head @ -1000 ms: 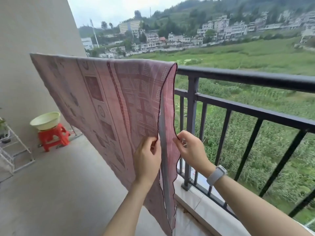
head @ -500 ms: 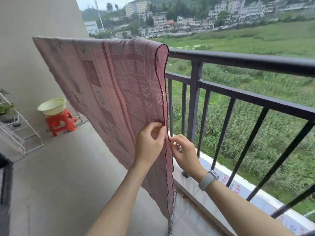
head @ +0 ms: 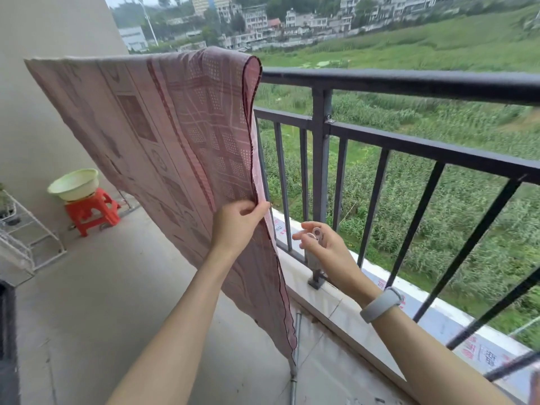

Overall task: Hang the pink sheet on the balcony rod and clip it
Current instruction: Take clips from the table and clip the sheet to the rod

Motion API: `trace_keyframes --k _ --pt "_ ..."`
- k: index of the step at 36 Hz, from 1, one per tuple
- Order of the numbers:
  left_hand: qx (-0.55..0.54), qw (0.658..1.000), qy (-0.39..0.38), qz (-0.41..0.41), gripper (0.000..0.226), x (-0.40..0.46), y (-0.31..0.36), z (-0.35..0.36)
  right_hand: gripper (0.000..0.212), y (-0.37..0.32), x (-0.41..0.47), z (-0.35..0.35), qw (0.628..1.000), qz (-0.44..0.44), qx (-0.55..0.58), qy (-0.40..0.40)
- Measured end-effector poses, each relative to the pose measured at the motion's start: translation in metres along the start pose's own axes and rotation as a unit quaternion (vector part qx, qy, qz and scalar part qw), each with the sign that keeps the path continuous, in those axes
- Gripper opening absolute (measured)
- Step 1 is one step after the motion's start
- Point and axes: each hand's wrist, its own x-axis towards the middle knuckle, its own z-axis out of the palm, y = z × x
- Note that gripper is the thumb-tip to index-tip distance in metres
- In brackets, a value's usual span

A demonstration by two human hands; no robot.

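The pink patterned sheet [head: 163, 133] hangs folded over the dark balcony rail [head: 409, 83], covering its left stretch. My left hand [head: 238, 222] pinches the sheet's right edge about halfway down and holds it away from the bars. My right hand [head: 324, 247] is off the sheet, just right of it, and holds small pale clips [head: 315, 233] between thumb and fingers. A grey band sits on that wrist.
A pale green basin [head: 73, 184] rests on a red stool [head: 92, 210] by the left wall. A white wire rack [head: 26, 241] stands at the far left. The railing's upright bars [head: 321, 159] and a low tiled ledge [head: 344, 308] run along the right.
My right hand has let go of the sheet's edge and drawn away to the right with the clips. My left hand keeps its pinch on the edge. The view has tilted down.
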Motion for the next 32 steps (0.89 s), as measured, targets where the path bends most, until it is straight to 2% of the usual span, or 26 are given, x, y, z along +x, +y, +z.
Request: trace_keyframes --k 5,9,13,16,22,25,32 --pt "0.127 0.990 -0.032 0.050 0.050 0.005 0.011 -0.004 0.016 -0.006 0.000 0.009 0.986 -0.084 -0.098 0.109" --pt "0.210 0.972 -0.068 0.084 0.053 0.005 0.023 -0.005 0.020 -0.005 -0.008 0.015 0.980 -0.101 -0.047 0.162" --pt "0.216 0.967 -0.101 0.088 0.053 0.010 0.027 -0.006 0.018 -0.004 -0.020 0.019 0.980 -0.111 0.026 0.161" --pt "0.211 0.967 -0.109 0.088 0.053 0.012 0.026 -0.007 0.024 -0.001 -0.029 0.023 0.977 -0.116 0.020 0.179" --pt "0.216 0.966 -0.108 0.086 0.055 0.011 0.025 -0.009 0.025 0.004 -0.035 0.030 0.955 -0.180 -0.068 0.227" --pt "0.227 0.964 -0.104 0.092 0.056 0.011 0.025 -0.010 0.029 0.007 -0.033 0.035 0.948 -0.182 -0.083 0.249" --pt "0.270 0.953 -0.068 0.120 0.054 0.007 0.028 -0.008 0.024 -0.007 -0.009 0.053 0.911 -0.196 -0.204 0.299"
